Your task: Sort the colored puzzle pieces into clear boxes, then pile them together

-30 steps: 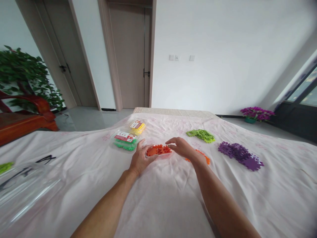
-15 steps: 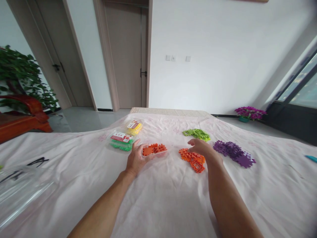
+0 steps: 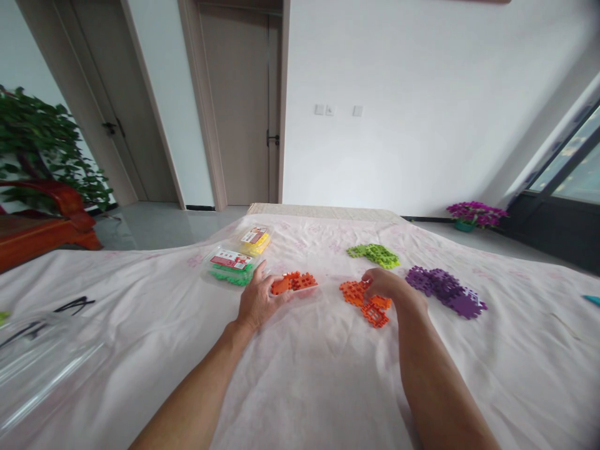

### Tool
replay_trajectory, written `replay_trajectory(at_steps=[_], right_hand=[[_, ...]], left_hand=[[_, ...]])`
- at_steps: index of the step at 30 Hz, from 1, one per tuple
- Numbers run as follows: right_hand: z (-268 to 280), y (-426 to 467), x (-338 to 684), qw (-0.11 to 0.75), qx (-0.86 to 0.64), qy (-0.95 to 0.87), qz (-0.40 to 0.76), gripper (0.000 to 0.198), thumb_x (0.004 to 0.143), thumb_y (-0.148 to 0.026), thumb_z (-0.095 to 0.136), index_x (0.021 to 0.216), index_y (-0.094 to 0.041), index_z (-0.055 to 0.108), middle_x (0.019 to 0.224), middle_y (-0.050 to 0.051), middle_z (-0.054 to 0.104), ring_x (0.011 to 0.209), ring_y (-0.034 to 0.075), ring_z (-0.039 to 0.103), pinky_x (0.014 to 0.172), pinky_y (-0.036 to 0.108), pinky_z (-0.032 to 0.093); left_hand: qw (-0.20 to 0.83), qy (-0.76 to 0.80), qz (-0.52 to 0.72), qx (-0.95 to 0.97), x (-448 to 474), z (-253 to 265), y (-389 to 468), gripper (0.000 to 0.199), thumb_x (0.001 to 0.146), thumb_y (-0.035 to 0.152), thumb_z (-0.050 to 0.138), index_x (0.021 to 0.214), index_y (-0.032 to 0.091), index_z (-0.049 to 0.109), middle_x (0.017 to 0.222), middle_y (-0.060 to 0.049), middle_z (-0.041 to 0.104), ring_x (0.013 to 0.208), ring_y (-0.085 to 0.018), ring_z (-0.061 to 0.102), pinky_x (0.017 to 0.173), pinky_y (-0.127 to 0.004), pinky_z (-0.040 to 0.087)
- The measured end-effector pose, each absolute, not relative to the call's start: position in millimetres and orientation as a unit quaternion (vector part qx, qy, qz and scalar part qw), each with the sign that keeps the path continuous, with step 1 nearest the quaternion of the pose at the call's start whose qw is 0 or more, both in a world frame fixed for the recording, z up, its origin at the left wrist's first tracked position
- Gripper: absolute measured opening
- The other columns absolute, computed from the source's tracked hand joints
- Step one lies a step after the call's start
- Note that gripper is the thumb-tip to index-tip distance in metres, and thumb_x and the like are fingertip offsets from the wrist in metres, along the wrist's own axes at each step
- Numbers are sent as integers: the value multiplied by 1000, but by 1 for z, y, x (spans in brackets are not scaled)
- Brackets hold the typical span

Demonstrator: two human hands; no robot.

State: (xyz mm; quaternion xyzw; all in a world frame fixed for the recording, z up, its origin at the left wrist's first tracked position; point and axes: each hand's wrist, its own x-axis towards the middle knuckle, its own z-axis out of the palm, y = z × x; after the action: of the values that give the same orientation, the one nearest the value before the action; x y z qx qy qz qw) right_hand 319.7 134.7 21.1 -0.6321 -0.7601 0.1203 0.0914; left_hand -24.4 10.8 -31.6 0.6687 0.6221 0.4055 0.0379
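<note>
My left hand (image 3: 258,298) is curled around the left side of a clear plastic box (image 3: 307,290) with orange notched building pieces (image 3: 304,280) inside. On the cloth to the right, a loose pile of orange notched pieces (image 3: 352,292) lies spread out. My right hand (image 3: 383,284) reaches down onto that pile with its fingers pinched at an orange piece, and hides part of the pile. Just behind the right hand is a heap of lime-green pieces (image 3: 380,255). Purple pieces (image 3: 445,291) lie to the right of it.
Two lidded, labelled clear boxes stand beyond my left hand, one with green pieces (image 3: 230,265) and one with yellow pieces (image 3: 255,239). At the left lie a large clear plastic container (image 3: 42,369) and black-framed glasses (image 3: 75,305). A pale, wrinkled cloth (image 3: 300,387) covers the table.
My right hand has come down onto the orange pile and its fingers have closed together. The left hand stays at the box.
</note>
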Motion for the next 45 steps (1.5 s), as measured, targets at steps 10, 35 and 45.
replay_trajectory(at_steps=[10, 35, 45], right_hand=[[48, 119, 269, 228, -497, -819, 172, 44, 75, -36, 73, 116, -20, 68, 109, 8, 70, 94, 23, 66, 83, 33, 50], [40, 86, 183, 196, -336, -907, 163, 19, 80, -33, 70, 97, -24, 73, 97, 3, 70, 89, 18, 63, 80, 27, 45], [27, 98, 179, 214, -319, -914, 130, 15, 85, -29, 64, 94, -22, 74, 98, 5, 72, 97, 20, 63, 89, 32, 44]], left_hand=[[74, 606, 427, 667, -25, -27, 12, 42, 97, 46, 36, 114, 24, 69, 137, -7, 49, 115, -20, 57, 111, -36, 38], [85, 606, 403, 680, -30, -28, 18, 39, 87, 25, 47, 121, 23, 66, 143, -8, 36, 127, -27, 47, 106, -43, 42], [93, 614, 394, 678, -29, -27, 20, 44, 87, 23, 44, 128, 23, 62, 148, -9, 33, 133, -28, 44, 110, -41, 39]])
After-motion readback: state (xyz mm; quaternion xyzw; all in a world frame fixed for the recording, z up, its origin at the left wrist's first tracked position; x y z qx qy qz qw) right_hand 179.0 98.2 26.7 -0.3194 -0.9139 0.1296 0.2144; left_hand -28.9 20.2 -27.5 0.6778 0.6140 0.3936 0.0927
